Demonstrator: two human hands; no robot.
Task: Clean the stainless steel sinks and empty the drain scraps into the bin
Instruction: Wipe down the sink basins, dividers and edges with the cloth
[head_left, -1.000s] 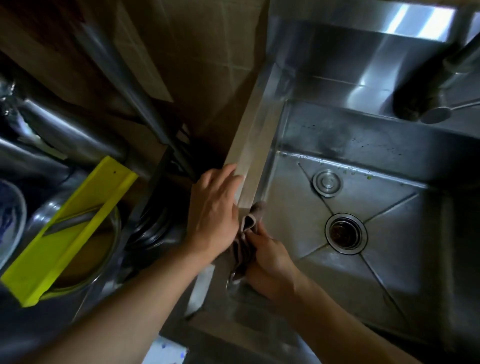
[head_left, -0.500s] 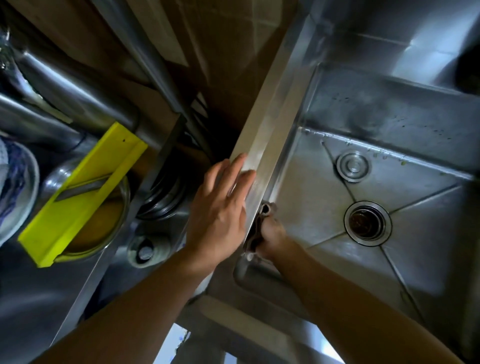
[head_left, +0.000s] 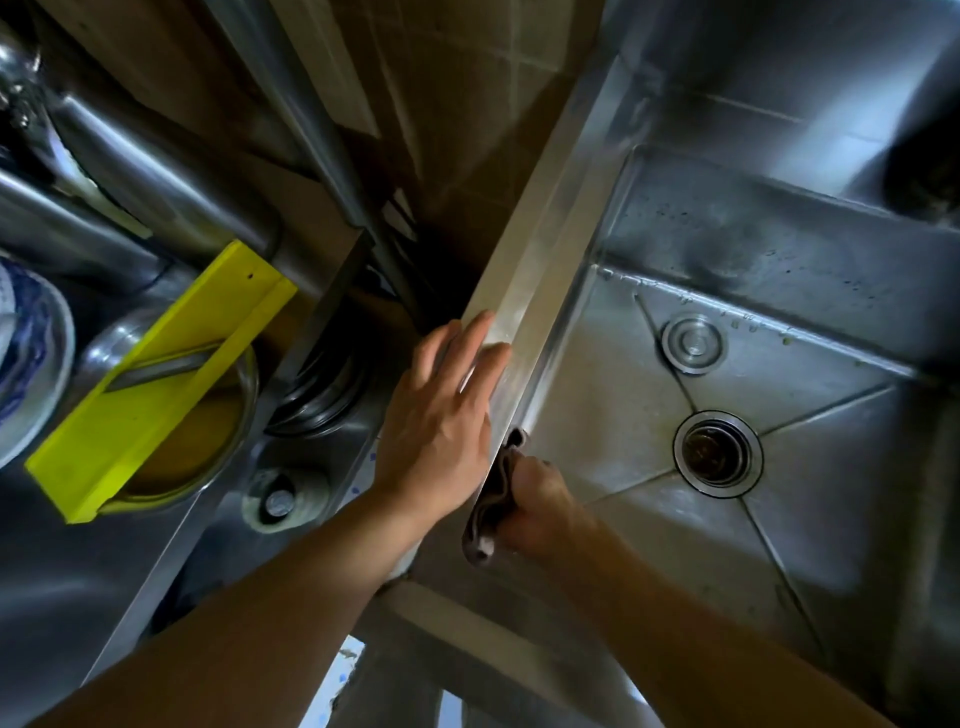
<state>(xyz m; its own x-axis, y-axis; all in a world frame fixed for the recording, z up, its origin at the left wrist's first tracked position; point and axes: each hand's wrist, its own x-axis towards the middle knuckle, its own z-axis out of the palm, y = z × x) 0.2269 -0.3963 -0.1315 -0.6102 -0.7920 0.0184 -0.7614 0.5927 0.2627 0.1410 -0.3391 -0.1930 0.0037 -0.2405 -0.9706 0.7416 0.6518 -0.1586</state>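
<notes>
A stainless steel sink fills the right half of the view. Its round drain holds dark scraps, and a metal plug lies just beyond it. My left hand rests flat with straight fingers on the sink's left rim. Just inside the left wall, my right hand grips a crumpled brown cloth and presses it against the wall. The fingers of that hand are hidden behind the cloth.
Left of the sink, a yellow slicer lies across a metal bowl. A blue-and-white dish sits at the far left, with stacked metalware beside the rim. Small specks dot the sink's back wall.
The view has shifted left and closer. My left hand has slid a little farther along the rim with fingers stretched out. My right hand keeps the cloth against the left wall.
</notes>
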